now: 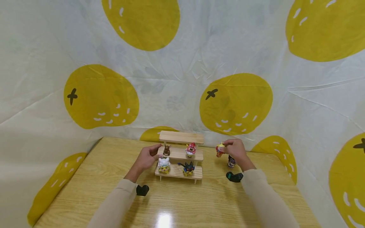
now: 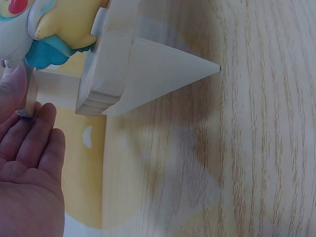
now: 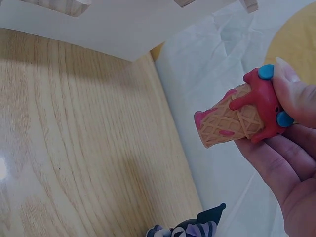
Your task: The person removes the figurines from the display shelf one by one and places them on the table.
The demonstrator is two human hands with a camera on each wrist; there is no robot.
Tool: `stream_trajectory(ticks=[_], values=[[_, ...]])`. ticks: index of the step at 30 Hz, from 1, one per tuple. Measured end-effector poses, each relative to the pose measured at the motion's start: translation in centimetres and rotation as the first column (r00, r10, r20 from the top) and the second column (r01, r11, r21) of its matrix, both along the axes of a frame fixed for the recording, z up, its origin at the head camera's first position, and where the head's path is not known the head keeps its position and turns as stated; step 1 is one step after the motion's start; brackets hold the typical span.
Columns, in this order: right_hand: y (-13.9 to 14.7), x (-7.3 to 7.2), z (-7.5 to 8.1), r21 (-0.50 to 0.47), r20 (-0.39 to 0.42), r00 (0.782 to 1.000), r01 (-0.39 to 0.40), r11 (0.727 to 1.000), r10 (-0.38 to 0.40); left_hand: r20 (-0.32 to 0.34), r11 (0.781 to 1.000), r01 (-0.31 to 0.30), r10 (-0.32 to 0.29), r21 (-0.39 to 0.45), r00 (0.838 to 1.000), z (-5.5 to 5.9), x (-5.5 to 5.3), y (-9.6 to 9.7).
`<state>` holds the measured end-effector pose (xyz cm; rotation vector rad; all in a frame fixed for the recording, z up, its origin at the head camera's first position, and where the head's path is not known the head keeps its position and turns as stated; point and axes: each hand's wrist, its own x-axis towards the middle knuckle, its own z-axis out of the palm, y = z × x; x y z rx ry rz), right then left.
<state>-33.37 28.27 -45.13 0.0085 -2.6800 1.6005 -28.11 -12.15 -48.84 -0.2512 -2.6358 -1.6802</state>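
A three-tier wooden display shelf (image 1: 181,137) stands near the back of the table. My left hand (image 1: 146,157) grips the left end of its middle tier, thumb on one side and fingers on the other. On that tier sit a brown figurine (image 1: 166,150) and a pink-faced figurine with a red top (image 1: 190,150). The bottom tier bears a white-hooded yellow figurine (image 1: 163,165) and a black-eared one (image 1: 188,168). Right of the shelf, my right hand (image 1: 236,150) pinches an ice-cream-cone figurine (image 3: 242,113) with red drips, held above the table.
A black-and-purple figurine (image 1: 231,162) is on the wooden table (image 1: 176,202), below my right hand. Black devices (image 1: 234,177) show beside both wrists. Pale cloth (image 1: 182,95) printed with yellow fruits hangs behind the table and at its sides.
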Motion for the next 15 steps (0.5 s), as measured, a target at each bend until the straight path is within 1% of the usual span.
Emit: stream_trajectory(ticks=[10, 15], values=[[-0.03, 0.15, -0.43, 0.004, 0.006, 1.0, -0.02, 1.0, 0.02, 0.0, 1.0, 0.0, 0.0, -0.001, 1.0, -0.09, -0.05, 0.03], [-0.1, 0.15, -0.5, 0.0, 0.006, 1.0, -0.017, 1.0, 0.017, 0.002, 1.0, 0.0, 0.0, -0.003, 1.0, -0.04, -0.02, 0.01]])
